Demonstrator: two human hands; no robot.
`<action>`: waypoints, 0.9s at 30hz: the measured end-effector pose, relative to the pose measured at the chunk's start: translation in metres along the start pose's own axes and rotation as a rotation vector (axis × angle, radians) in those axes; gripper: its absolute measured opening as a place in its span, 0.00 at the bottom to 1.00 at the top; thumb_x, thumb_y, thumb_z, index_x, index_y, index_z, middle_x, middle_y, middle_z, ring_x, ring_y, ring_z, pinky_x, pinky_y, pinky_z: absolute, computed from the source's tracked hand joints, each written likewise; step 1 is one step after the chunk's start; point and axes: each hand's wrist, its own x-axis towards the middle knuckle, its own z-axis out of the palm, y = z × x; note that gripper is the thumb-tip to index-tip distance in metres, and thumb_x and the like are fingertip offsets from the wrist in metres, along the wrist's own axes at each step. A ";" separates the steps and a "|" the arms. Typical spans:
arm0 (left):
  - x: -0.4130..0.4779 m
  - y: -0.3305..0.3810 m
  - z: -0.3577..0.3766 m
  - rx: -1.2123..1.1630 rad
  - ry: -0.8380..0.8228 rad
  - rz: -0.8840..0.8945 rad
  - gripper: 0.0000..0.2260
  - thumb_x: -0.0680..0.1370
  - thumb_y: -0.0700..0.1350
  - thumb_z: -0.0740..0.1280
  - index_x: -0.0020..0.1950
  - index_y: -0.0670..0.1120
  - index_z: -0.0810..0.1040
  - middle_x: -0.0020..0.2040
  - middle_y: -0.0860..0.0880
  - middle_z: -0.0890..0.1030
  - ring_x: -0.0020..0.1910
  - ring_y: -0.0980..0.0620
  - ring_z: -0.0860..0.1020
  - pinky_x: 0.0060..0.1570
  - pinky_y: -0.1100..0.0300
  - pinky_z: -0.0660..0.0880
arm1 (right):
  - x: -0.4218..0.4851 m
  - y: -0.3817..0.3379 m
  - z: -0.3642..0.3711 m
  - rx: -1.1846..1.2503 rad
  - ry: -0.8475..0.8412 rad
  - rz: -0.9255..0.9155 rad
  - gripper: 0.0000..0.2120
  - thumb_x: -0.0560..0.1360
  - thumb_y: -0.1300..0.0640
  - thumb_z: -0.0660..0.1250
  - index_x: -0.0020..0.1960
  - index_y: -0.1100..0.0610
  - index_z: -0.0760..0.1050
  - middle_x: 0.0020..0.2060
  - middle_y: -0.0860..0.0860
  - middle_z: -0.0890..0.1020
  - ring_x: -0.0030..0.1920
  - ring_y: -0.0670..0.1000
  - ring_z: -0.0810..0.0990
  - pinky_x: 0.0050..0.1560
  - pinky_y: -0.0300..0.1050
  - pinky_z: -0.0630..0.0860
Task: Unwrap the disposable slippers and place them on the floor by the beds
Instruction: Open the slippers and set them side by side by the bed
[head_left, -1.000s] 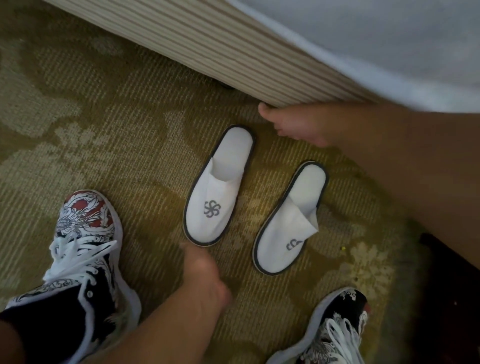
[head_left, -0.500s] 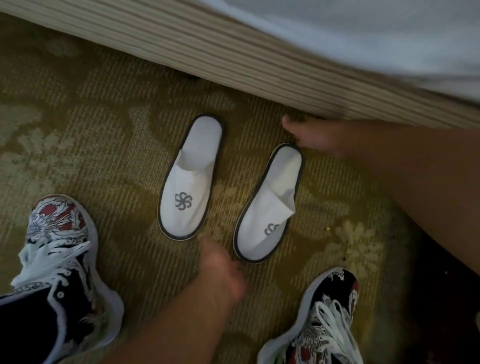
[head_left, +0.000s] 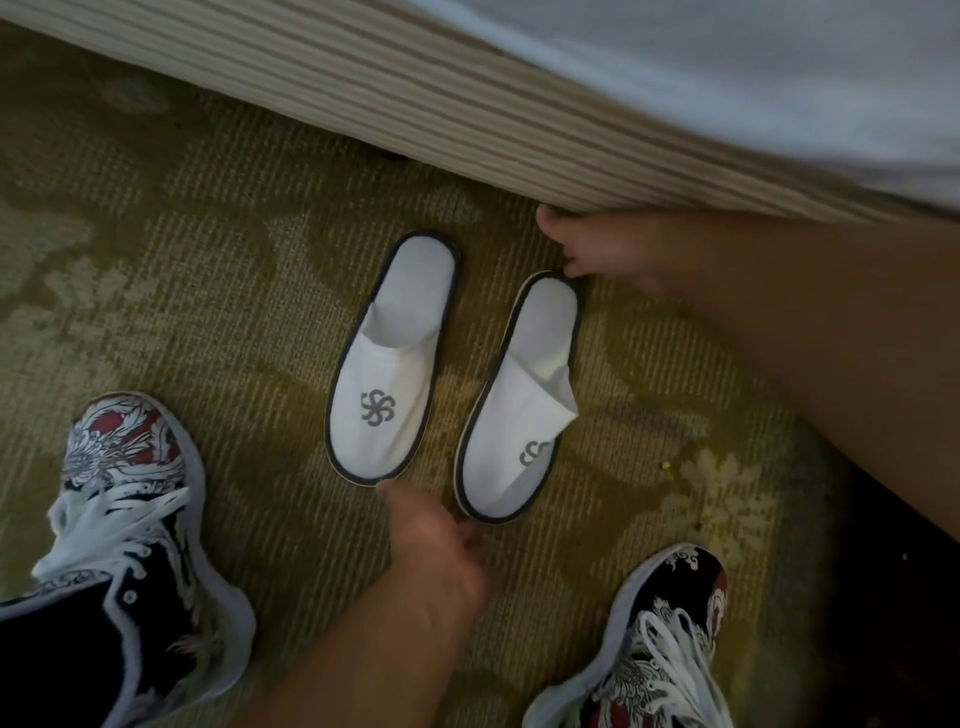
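Two white disposable slippers with dark trim and grey swirl logos lie flat on the carpet, heels toward the bed. The left slipper (head_left: 392, 358) and the right slipper (head_left: 524, 395) are side by side, a small gap between them. The right slipper's upper is creased at its right edge. My left hand (head_left: 436, 551) sits just below their toes, thumb tip touching the left slipper's toe, holding nothing. My right hand (head_left: 608, 249) reaches in from the right, fingertips resting on the right slipper's heel rim, thumb spread toward the bed skirt.
A striped bed skirt (head_left: 467, 114) runs diagonally across the top, under white bedding (head_left: 727, 62). My two patterned sneakers stand on the olive floral carpet (head_left: 208, 260): one sneaker (head_left: 124, 519) at the lower left and another sneaker (head_left: 660, 649) at the lower right. A dark object fills the right edge.
My right hand has come down from the bed skirt onto the right slipper's heel. My left hand has moved forward to the slippers' toes. The slippers lie closer together.
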 end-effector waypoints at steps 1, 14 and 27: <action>-0.003 0.003 -0.001 -0.003 0.000 0.003 0.42 0.72 0.74 0.49 0.77 0.49 0.62 0.74 0.38 0.65 0.71 0.35 0.65 0.69 0.31 0.57 | 0.001 -0.005 0.003 0.000 0.002 0.000 0.42 0.71 0.25 0.52 0.79 0.45 0.52 0.72 0.53 0.70 0.69 0.50 0.70 0.74 0.53 0.58; -0.008 0.029 -0.012 -0.029 -0.024 -0.029 0.41 0.73 0.74 0.48 0.77 0.48 0.61 0.74 0.37 0.65 0.71 0.34 0.64 0.67 0.33 0.59 | 0.019 -0.046 0.019 -0.108 -0.005 0.018 0.44 0.72 0.24 0.48 0.79 0.51 0.53 0.71 0.54 0.72 0.72 0.52 0.66 0.74 0.52 0.53; -0.003 0.040 -0.016 -0.079 -0.024 -0.017 0.45 0.70 0.77 0.49 0.79 0.50 0.54 0.76 0.38 0.62 0.74 0.37 0.60 0.70 0.35 0.55 | 0.024 -0.071 0.031 -0.217 -0.048 0.013 0.45 0.72 0.25 0.50 0.79 0.53 0.54 0.75 0.56 0.65 0.72 0.54 0.65 0.73 0.53 0.59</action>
